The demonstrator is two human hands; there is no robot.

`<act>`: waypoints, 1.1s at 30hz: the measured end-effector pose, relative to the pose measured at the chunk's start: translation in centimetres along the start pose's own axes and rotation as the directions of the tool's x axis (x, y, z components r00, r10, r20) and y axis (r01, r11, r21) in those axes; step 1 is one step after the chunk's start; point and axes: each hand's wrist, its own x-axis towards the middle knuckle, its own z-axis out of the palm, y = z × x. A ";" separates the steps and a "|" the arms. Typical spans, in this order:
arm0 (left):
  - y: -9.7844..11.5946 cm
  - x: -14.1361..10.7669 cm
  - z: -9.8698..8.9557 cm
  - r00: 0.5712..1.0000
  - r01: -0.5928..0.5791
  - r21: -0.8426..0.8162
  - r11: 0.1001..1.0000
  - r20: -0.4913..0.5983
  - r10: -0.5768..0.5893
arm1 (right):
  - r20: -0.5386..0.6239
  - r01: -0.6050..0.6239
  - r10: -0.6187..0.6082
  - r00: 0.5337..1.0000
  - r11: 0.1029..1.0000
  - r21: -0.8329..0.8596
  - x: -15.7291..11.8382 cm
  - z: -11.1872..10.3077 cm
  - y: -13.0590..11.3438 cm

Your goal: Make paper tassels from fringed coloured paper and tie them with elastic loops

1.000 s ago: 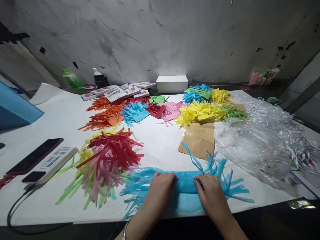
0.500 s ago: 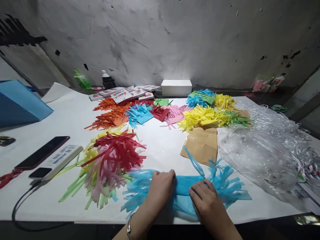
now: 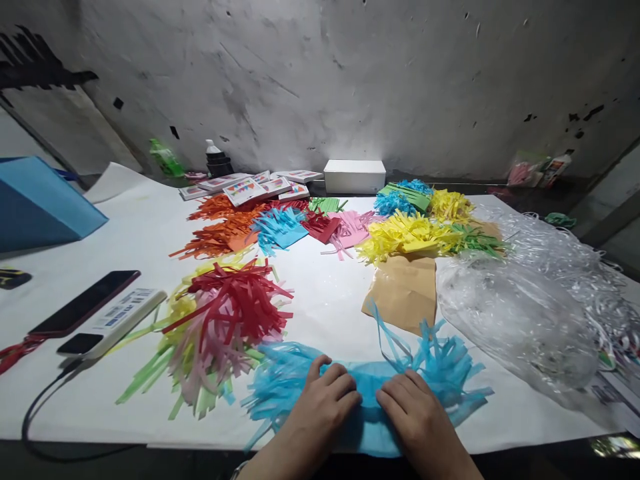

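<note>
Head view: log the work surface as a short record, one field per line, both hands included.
Left hand: on the blue fringed paper, fingers bent
Right hand: on the same paper, fingers bent
Left of paper: fringed pile, red on top
Beyond paper: brown sheet
Right side: clear plastic
Far side: white box

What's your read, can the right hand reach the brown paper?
Probably yes: the right hand touches blue tissue, but only its thin strands overlap the near edge of the brown paper.
</note>
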 end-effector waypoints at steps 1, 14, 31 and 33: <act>-0.2 -0.4 0.0 1.000 0.008 0.002 1.000 0.002 -0.008 | 0.010 -0.014 0.014 1.000 1.000 0.024 -0.3 -0.1 0.1; -0.1 2.8 0.0 0.903 0.348 0.236 0.907 0.176 -0.392 | -0.104 -0.410 0.399 0.911 0.904 -0.123 0.6 0.9 -1.0; -0.5 1.2 0.0 1.000 -0.006 0.074 0.997 -0.001 0.006 | -0.051 -0.114 0.111 0.993 0.992 -0.052 1.0 1.2 -1.1; -0.5 0.9 -0.1 0.998 -0.038 0.084 0.996 0.060 0.033 | -0.049 -0.084 0.082 0.995 0.995 -0.049 0.6 1.1 -0.8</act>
